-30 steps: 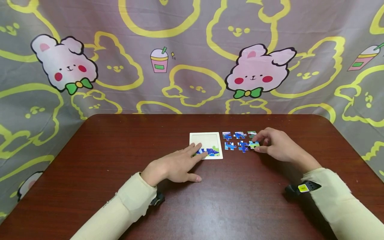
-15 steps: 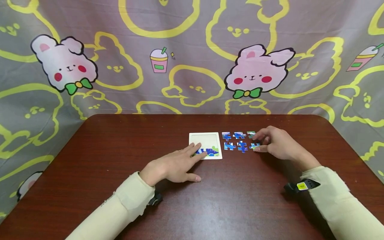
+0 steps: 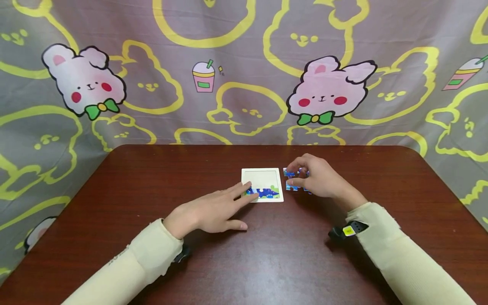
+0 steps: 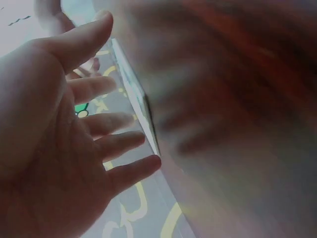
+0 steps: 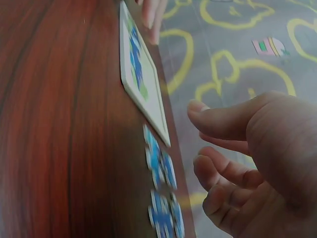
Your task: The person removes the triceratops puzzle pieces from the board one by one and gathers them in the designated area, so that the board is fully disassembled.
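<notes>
A white square puzzle tray [image 3: 262, 171] lies on the table, its lower part filled with blue and green puzzle pieces [image 3: 268, 193]. My left hand [image 3: 213, 209] is spread flat, its fingertips on the tray's lower left side. Over the loose puzzle pieces [image 3: 292, 187] to the right of the tray hovers my right hand [image 3: 320, 176], thumb and fingers loosely bent and apart. Nothing shows between them in the right wrist view, where several blue loose pieces [image 5: 161, 213] lie below the hand [image 5: 267, 163]. In the head view this hand hides some of those pieces.
The brown wooden table [image 3: 152, 178] extends around the tray. Behind it hangs a grey curtain [image 3: 236, 63] printed with yellow outlines and rabbit heads. Each wrist wears a dark strapped device [image 3: 347, 231].
My right hand has moved left, from the rightmost loose pieces to those nearest the tray. My left hand has shifted slightly left, still touching the tray.
</notes>
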Demonstrator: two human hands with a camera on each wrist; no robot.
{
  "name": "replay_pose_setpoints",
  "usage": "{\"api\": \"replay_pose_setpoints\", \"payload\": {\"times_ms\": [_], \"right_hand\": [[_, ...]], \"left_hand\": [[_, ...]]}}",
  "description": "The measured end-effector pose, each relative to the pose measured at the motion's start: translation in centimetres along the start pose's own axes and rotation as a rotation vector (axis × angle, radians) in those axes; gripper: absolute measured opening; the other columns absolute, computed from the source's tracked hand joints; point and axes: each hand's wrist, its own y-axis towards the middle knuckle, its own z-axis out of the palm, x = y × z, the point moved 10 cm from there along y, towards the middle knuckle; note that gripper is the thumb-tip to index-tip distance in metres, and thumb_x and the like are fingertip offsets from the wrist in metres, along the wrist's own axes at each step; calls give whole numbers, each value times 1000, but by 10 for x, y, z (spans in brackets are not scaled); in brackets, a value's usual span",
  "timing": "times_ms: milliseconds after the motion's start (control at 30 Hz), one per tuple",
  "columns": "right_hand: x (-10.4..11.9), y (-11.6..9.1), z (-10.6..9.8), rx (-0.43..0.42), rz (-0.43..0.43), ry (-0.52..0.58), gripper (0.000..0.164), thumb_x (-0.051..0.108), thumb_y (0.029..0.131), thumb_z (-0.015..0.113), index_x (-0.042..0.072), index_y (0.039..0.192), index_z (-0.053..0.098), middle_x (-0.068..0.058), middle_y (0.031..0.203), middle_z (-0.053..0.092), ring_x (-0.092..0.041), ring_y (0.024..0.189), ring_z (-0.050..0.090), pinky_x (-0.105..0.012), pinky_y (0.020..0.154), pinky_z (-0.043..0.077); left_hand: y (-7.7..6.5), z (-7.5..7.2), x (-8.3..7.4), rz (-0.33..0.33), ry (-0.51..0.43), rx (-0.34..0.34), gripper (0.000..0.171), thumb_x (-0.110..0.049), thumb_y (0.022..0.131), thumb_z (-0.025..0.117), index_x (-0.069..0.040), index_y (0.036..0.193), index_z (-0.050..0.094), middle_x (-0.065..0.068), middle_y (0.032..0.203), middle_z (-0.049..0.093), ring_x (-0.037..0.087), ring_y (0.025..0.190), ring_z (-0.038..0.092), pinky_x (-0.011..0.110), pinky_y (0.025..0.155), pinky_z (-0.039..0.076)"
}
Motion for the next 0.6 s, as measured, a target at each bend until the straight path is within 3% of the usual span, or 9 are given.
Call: {"api": "replay_pose_setpoints", "payload": {"times_ms": [167, 433, 600], "right_hand": [[25, 11, 20, 19, -79, -17, 31, 18, 89, 87, 8, 116, 77, -11, 105, 68, -19, 85, 61, -33, 74, 50], [54, 22, 56, 123, -104, 35, 32, 18, 92, 85, 8, 120, 76, -8, 110, 71, -15, 83, 67, -30, 68, 54], [63, 24, 71, 165, -140, 48, 32, 17, 91, 86, 6, 120, 76, -7, 109, 72, -13, 85, 69, -31, 76, 56]], "left_hand": [[-10, 2, 1, 45, 57, -18, 79, -49, 107, 60, -17, 171, 25, 17, 180, 11, 40, 166, 16, 55, 129, 32], [-18, 5, 2, 73, 97, -33, 76, -49, 107, 60, -17, 169, 30, 13, 179, 19, 39, 165, 21, 58, 128, 33], [-18, 7, 1, 99, 142, -44, 72, -49, 107, 60, -14, 166, 38, 14, 177, 25, 38, 163, 27, 57, 125, 37]]}}
